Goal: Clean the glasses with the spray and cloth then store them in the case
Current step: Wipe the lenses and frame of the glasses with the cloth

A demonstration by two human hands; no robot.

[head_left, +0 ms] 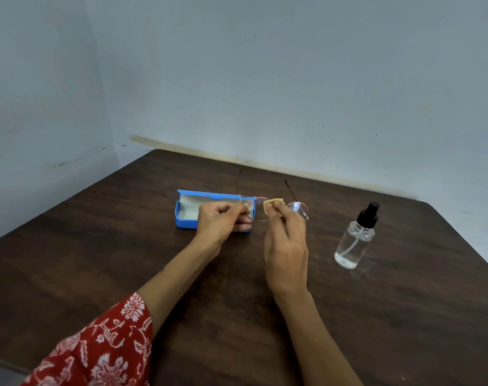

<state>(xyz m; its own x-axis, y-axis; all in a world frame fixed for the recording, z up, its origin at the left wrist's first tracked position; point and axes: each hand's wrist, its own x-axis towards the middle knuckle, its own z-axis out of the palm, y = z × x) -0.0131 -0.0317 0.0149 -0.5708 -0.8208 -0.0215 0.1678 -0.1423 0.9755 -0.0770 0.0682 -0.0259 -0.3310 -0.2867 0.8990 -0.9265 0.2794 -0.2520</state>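
The left hand (223,220) pinches the glasses (298,208) at one temple hinge, holding them above the counter (404,316). The right hand (286,246) pinches a yellow cloth (274,203) against the lens nearer the left hand. Behind the left hand lies the open blue case (185,211); right of the glasses stands the spray bottle (355,240), upright.

Both forearms are reaching toward the frame's centre. The left hand (223,218) is curling its fingers (244,218) into a pinch; the right hand (286,243) is pinching too, knuckles upward.
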